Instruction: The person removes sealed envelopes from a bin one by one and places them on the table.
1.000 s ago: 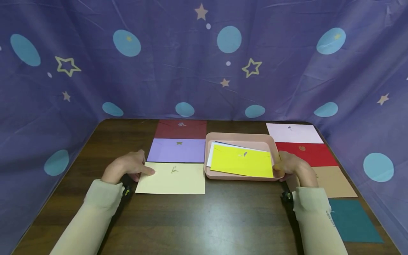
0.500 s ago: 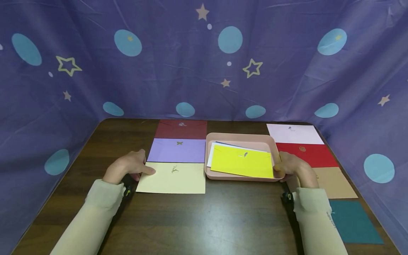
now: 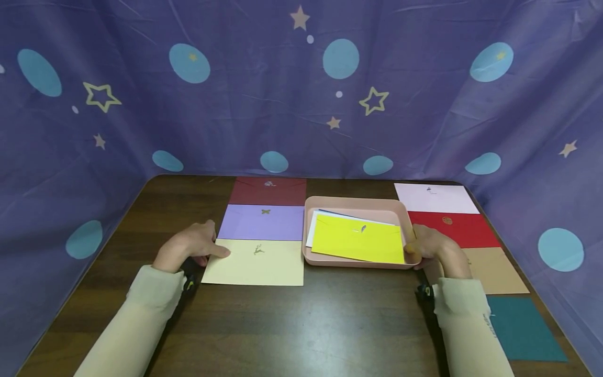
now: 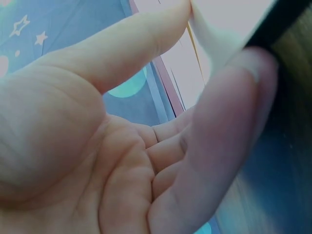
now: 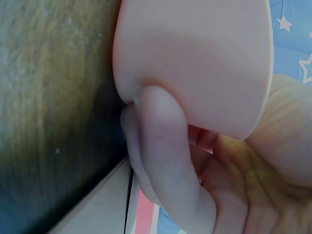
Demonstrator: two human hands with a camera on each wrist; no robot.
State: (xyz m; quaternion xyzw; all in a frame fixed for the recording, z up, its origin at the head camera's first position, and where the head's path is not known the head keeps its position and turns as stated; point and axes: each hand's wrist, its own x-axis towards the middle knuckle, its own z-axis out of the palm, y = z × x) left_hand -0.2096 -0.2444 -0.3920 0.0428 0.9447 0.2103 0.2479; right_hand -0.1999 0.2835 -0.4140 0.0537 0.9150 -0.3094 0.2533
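In the head view my left hand [image 3: 190, 245] pinches the left edge of a cream envelope [image 3: 264, 267], which lies on the table and bears a gold deer mark. The thumb rests on top; in the left wrist view the index finger [image 4: 219, 131] is at the envelope's underside. My right hand [image 3: 435, 248] grips the right end of a pink tray [image 3: 377, 206], thumb over the rim and fingers against the outer wall [image 5: 214, 58]. Inside the tray a bright yellow envelope [image 3: 355, 243] covers most of a white one [image 3: 310, 235]; a dark edge shows behind them.
Beyond the cream envelope lie a lavender envelope [image 3: 259, 225] and a maroon one [image 3: 268, 193]. Down the right side run a pale pink [image 3: 438, 201], a red [image 3: 461, 235], a tan [image 3: 499, 272] and a teal envelope [image 3: 525, 330]. A patterned blue curtain [image 3: 235, 104] stands behind the table.
The cream envelope has slid slightly away from me, and the dark gap to the lavender envelope has narrowed. The tray and my right hand keep their places.
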